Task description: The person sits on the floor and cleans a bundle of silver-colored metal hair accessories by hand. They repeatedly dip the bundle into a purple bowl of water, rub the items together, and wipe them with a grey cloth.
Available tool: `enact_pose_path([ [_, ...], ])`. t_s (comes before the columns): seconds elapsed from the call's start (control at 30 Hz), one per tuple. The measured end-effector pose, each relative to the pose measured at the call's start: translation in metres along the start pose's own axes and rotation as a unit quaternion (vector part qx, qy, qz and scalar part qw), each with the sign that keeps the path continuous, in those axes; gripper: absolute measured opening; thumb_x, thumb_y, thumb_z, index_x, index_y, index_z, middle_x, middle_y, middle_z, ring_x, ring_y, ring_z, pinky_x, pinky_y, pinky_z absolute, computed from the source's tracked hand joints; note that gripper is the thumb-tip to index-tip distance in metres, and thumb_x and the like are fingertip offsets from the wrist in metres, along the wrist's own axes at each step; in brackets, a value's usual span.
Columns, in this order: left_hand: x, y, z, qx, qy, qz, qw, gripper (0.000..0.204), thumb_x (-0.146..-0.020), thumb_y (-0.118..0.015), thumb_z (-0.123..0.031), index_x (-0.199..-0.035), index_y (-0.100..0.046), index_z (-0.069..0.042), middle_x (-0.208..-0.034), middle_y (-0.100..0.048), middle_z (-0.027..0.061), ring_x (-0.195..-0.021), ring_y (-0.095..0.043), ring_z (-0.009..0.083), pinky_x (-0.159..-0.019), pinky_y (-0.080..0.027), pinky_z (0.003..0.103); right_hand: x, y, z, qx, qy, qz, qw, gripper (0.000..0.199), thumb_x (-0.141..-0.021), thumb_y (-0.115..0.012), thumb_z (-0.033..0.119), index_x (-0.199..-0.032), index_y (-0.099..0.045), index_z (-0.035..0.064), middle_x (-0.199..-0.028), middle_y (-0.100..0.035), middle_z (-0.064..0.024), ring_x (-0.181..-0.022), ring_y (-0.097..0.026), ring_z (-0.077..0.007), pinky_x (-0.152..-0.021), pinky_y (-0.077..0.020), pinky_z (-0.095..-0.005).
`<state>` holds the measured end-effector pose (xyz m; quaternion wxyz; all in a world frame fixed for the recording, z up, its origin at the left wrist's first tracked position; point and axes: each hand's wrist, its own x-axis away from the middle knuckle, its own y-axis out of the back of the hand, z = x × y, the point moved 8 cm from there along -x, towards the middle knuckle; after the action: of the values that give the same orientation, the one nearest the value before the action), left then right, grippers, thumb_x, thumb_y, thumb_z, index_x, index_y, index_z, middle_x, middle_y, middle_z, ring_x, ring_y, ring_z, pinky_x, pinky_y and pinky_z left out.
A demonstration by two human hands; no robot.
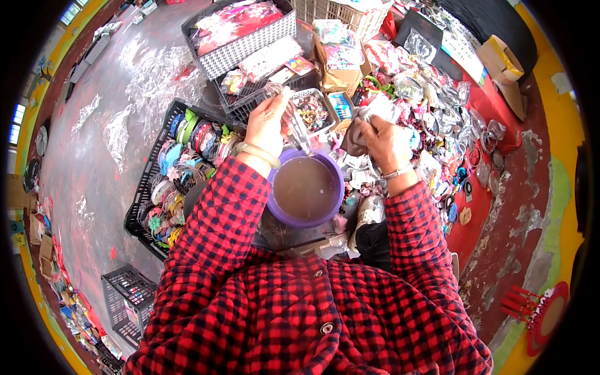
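Note:
My left hand (269,119), closed, holds a long clear plastic-looking piece (299,130) whose exact kind I cannot make out. Its lower end hangs over the far rim of a purple basin (339,195). Murky brownish water (305,187) stands in the basin, which sits in front of me between my forearms. A grey-brown cloth (355,139) is bunched in my closed right hand (387,145), to the right of the basin and above a heap of small goods. The cloth and the clear piece are apart.
At left stands a black crate (147,199) of colourful hairbands. Farther off are a grey woven basket (250,39) of red packets, a cardboard box (340,78) and a white tray (312,111) of small items. A large pile of wrapped accessories (431,119) covers the right side.

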<state>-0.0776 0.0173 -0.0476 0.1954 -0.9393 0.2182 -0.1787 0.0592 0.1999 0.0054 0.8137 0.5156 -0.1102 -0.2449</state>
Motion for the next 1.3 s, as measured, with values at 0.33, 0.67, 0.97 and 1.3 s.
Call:
enact_pose_path([
  [0.33,0.005,-0.015,0.002,-0.074,-0.011,0.038,0.996,0.026,-0.085,-0.059,-0.011,-0.108,-0.057,-0.001,-0.075,-0.055,-0.0027,-0.054,-0.047,0.0037,-0.046,-0.043,0.017,-0.001,-0.034,-0.023,-0.683,-0.130,0.103,0.712,0.023,-0.089,-0.053,0.021,-0.100,-0.058,0.0021,-0.091,-0.061,-0.0045,-0.080,-0.058,-0.0120,-0.072,-0.0479,-0.0248],
  [0.67,0.024,-0.048,0.016,-0.082,-0.068,0.138,0.985,0.009,-0.084,-0.057,-0.008,-0.085,-0.058,0.001,-0.078,-0.060,0.0034,-0.070,-0.057,0.0078,-0.059,-0.046,0.021,0.023,-0.073,0.032,-0.501,0.027,0.249,0.828,0.036,-0.086,-0.058,0.019,-0.116,-0.051,-0.0009,-0.098,-0.060,-0.0046,-0.088,-0.054,-0.0108,-0.076,-0.0461,-0.0254],
  [0.97,0.022,-0.048,0.029,-0.056,-0.033,0.162,0.985,0.017,-0.083,-0.060,-0.015,-0.080,-0.061,0.002,-0.074,-0.058,0.0015,-0.067,-0.050,0.0063,-0.062,-0.040,0.020,0.017,-0.028,0.053,-0.165,0.279,0.014,0.946,0.021,-0.080,-0.061,0.022,-0.087,-0.063,0.0026,-0.081,-0.062,-0.0165,-0.078,-0.058,-0.0310,-0.072,-0.0455,-0.0347],
  [1.3,0.022,-0.047,0.025,0.092,0.002,0.156,0.983,0.029,-0.094,-0.039,-0.023,-0.094,-0.054,0.002,-0.086,-0.062,0.0145,-0.076,-0.060,0.0202,-0.073,-0.048,0.029,0.026,-0.058,0.053,-0.260,0.194,0.071,0.943,0.040,-0.088,-0.048,0.020,-0.125,-0.042,0.0060,-0.070,-0.056,-0.0249,-0.065,-0.056,-0.0417,-0.056,-0.0443,-0.0437],
])
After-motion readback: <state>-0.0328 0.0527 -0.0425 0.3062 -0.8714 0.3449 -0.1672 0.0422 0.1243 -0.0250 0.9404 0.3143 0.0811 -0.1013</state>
